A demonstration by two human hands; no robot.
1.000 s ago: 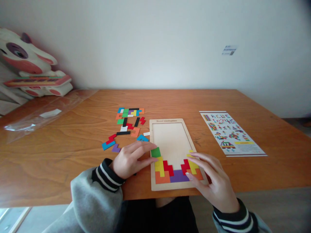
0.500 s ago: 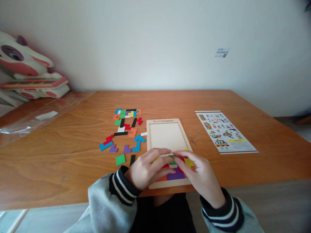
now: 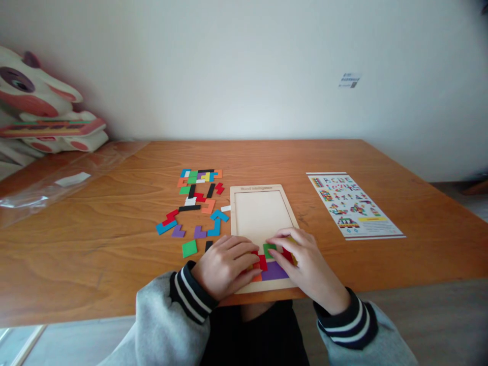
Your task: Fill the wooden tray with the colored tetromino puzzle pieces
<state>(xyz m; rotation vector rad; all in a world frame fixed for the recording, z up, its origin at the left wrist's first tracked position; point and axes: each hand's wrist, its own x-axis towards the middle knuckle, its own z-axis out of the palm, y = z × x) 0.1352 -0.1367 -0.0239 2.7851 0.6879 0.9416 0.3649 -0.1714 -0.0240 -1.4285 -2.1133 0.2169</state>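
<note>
A pale wooden puzzle board (image 3: 256, 292) lies near the table's front edge, with coloured pieces in its near part. My right hand (image 3: 303, 264) pinches a green square puzzle piece (image 3: 269, 250) between thumb and fingers, low over the board. My left hand (image 3: 226, 267) rests at the board's left side, fingers curved and thumb apart, touching the area of a red piece (image 3: 263, 262). Along the board's near side lies a purple piece (image 3: 273, 272). Another red piece (image 3: 287, 255) shows partly behind my right fingers. My hands hide several other pieces.
Left of the board lie several loose pieces, among them a green square (image 3: 189, 248) and a blue piece (image 3: 166, 227). A printed pattern sheet (image 3: 353, 206) lies at right. Far left are a clear plastic bag (image 3: 72, 178) and a cow-shaped toy keyboard (image 3: 53, 129).
My hands have moved apart. My right fingers now pinch the green piece, which shows more fully. My left hand has drawn back to the left, uncovering red and purple pieces.
</note>
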